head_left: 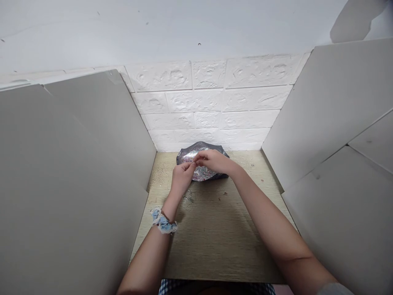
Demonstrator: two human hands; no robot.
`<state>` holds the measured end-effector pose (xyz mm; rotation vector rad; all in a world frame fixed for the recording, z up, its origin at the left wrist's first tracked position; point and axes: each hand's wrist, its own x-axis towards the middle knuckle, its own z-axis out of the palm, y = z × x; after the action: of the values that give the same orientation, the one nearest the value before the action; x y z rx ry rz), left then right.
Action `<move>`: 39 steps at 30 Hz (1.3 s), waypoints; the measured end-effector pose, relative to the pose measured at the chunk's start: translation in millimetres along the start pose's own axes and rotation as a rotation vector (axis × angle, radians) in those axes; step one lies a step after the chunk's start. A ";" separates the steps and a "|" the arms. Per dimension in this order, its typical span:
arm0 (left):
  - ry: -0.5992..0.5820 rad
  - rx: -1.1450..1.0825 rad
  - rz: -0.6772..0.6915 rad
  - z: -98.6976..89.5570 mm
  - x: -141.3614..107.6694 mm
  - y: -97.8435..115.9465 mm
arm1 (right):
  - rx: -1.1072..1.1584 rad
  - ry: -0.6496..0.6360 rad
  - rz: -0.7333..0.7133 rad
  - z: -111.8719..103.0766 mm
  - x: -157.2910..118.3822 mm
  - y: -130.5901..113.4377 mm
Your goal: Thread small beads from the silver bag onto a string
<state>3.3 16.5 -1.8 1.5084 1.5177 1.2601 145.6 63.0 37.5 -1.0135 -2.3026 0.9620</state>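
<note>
White brick wall (208, 100) behind | shiny silver bag (199, 148) close, likely for easy reach | left hand (181, 175), right hand (216, 161): fingertips pinched together; anything held, can't tell

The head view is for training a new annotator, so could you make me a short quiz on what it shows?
1. On which side is the blue-and-white scrunchie worn: A) right, B) left, C) both?
2. True or false: the shiny pouch lies at the end of the table nearest the brick-patterned wall.
3. Fill in: the fingertips of the left hand and right hand are close ____.

Key: 1 B; 2 true; 3 together.
</note>
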 end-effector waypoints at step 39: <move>0.045 -0.421 -0.159 -1.8 -1.8 8.4 | -0.669 -0.139 0.258 35.2 17.4 49.2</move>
<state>4.8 13.5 6.3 1.0742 1.2697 1.4182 135.1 85.7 -20.3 -1.5746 -2.7289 0.3343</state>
